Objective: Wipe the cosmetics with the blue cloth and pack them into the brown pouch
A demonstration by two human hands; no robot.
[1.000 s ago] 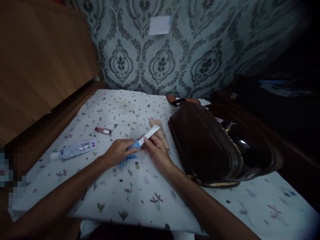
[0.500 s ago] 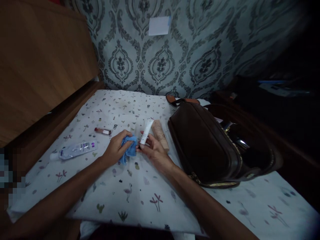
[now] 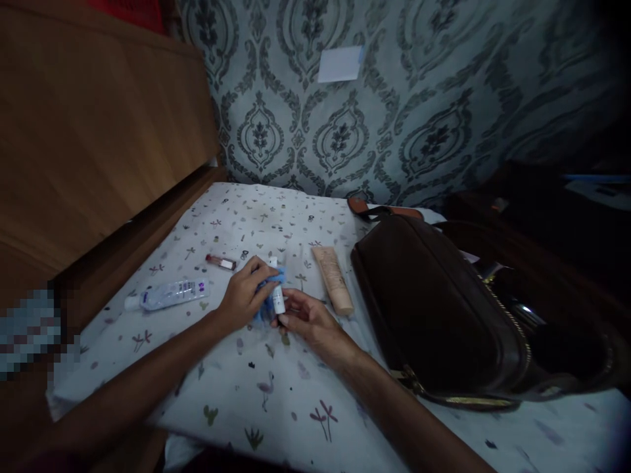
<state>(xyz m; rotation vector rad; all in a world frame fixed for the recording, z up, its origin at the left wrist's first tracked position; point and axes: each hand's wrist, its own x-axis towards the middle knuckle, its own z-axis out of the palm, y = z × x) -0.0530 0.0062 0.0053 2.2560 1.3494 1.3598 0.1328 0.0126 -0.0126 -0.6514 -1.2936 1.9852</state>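
Observation:
Between my hands stands a small white squeeze tube (image 3: 279, 301), tilted, with a dark cap at its lower end. My right hand (image 3: 308, 322) pinches it near that cap. Bunched in my left hand (image 3: 246, 292) is a blue cloth (image 3: 265, 309), now pressed round the tube's upper part, so my left fingers close over both. To the right of my right hand a beige tube (image 3: 333, 279) lies on the patterned sheet (image 3: 251, 210). A lip gloss tube (image 3: 221, 262) with a dark red cap and a clear bottle (image 3: 170, 295) lie left of my left hand.
A dark brown leather bag (image 3: 434, 309) lies unzipped on the right, with small items showing inside and its strap (image 3: 384, 211) behind. A wooden cabinet (image 3: 103, 131) borders the left side. Patterned wallpaper (image 3: 340, 131) with a white card (image 3: 340, 64) rises behind.
My left hand has brought the blue cloth across onto the white tube, which my right hand still holds. The whole view has shifted, so everything appears farther right and slightly lower.

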